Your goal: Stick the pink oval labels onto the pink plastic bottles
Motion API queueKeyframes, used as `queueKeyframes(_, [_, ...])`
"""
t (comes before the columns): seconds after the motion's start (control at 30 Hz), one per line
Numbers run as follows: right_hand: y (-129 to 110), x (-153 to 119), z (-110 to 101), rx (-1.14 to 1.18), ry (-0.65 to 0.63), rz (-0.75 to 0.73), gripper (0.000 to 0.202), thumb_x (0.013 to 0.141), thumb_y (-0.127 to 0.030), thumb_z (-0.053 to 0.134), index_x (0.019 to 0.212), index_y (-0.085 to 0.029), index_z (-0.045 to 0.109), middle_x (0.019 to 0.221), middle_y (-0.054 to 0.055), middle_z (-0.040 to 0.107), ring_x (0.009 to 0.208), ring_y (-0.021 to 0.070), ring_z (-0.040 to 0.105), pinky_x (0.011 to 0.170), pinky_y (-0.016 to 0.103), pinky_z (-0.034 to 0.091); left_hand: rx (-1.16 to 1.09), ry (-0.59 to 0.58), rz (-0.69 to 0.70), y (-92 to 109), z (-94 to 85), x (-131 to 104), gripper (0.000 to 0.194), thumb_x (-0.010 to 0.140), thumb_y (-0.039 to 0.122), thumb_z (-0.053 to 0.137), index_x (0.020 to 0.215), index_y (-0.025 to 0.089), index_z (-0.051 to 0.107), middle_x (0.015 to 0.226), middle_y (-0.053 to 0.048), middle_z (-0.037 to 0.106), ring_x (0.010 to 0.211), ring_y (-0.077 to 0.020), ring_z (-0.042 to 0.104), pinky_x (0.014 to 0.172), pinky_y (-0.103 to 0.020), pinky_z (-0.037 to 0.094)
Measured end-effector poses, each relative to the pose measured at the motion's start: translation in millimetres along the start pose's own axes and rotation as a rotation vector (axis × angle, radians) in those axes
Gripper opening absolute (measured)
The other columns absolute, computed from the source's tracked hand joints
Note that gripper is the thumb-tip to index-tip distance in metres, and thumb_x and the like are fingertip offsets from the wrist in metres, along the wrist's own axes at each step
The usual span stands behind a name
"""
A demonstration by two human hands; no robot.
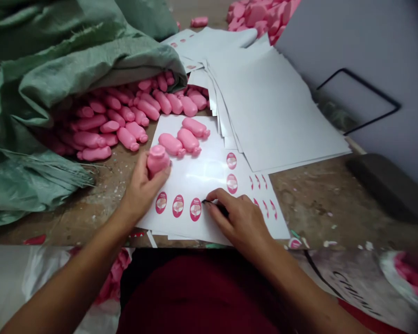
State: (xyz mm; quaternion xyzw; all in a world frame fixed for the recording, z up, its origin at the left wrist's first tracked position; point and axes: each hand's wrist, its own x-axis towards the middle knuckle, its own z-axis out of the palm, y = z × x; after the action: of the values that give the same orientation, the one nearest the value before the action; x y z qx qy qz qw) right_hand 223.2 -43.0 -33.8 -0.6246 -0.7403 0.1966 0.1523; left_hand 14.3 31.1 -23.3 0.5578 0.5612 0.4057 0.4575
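Observation:
My left hand (142, 185) is closed around a pink bottle (158, 160), its neck end turned up, over the left edge of a sticker sheet (202, 171). Over the lower middle of that sheet, my right hand (235, 213) pinches a thin dark tool (221, 208), its tip at the right edge of an oval pink sticker (195, 209). Two more ovals sit in the same row to the left, and two (231, 183) are higher up on the right. Three pink bottles (189, 141) lie on the upper part of the sheet.
Many pink bottles (125, 113) spill from a green sack (55, 69) at the left. A stack of white sheets (264, 106) lies behind on the right. Beside it stand a grey panel (369, 41) with a black wire handle (372, 88) and a dark block (386, 188). More pink pieces (261, 16) are heaped behind.

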Motion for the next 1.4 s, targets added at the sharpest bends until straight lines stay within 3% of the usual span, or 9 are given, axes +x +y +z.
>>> queueKeyframes(0.1, [2.1,-1.3,2.0,-0.028,0.046,-0.039,0.018,0.095,-0.026,0.049,0.091,-0.021,0.066,0.065,0.001,0.07,0.057,0.0181,0.053,0.062,0.029,0.03,-0.446,-0.086,-0.329,2.1,28.0,-24.9,0.039,0.078,0.032,0.072,0.111,0.021,0.055,0.098,-0.005,0.073,0.097,-0.0236,0.069,0.089,-0.039,0.051])
queueKeyframes(0.2, [2.5,-1.6,6.3,-0.058,0.108,-0.08,0.017,0.095,-0.023,0.05,0.09,-0.02,0.066,0.063,0.0,0.07,0.053,0.0165,0.05,0.063,0.029,0.029,-0.567,-0.085,-0.431,-1.8,43.2,-31.3,0.042,0.075,0.03,0.076,0.109,0.02,0.054,0.1,-0.006,0.075,0.1,-0.023,0.07,0.09,-0.037,0.052])
queueKeyframes(0.43, [2.1,-2.4,10.4,-0.126,0.187,-0.108,0.014,0.094,-0.02,0.053,0.088,-0.018,0.066,0.062,0.0,0.071,0.049,0.0153,0.047,0.064,0.029,0.029,-0.59,-0.069,-0.42,-3.8,42.7,-28.9,0.044,0.075,0.03,0.078,0.11,0.019,0.053,0.096,-0.004,0.074,0.097,-0.0208,0.072,0.092,-0.036,0.053])
queueKeyframes(0.97, [2.9,0.0,9.6,-0.159,0.162,-0.102,0.013,0.093,-0.023,0.056,0.086,-0.019,0.066,0.061,0.001,0.07,0.049,0.015,0.041,0.063,0.029,0.027,-0.501,-0.121,-0.381,-7.1,42.5,-29.9,0.034,0.083,0.035,0.071,0.108,0.019,0.053,0.092,-0.002,0.073,0.092,-0.0174,0.068,0.083,-0.032,0.05])
queueKeyframes(1.4, [2.0,0.4,11.4,-0.154,0.218,-0.119,0.015,0.093,-0.022,0.056,0.085,-0.018,0.068,0.061,0.0,0.07,0.049,0.0155,0.042,0.061,0.029,0.028,-0.467,-0.115,-0.37,-7.7,42.6,-31.5,0.03,0.085,0.035,0.069,0.105,0.02,0.054,0.092,-0.002,0.074,0.09,-0.0159,0.067,0.079,-0.029,0.05])
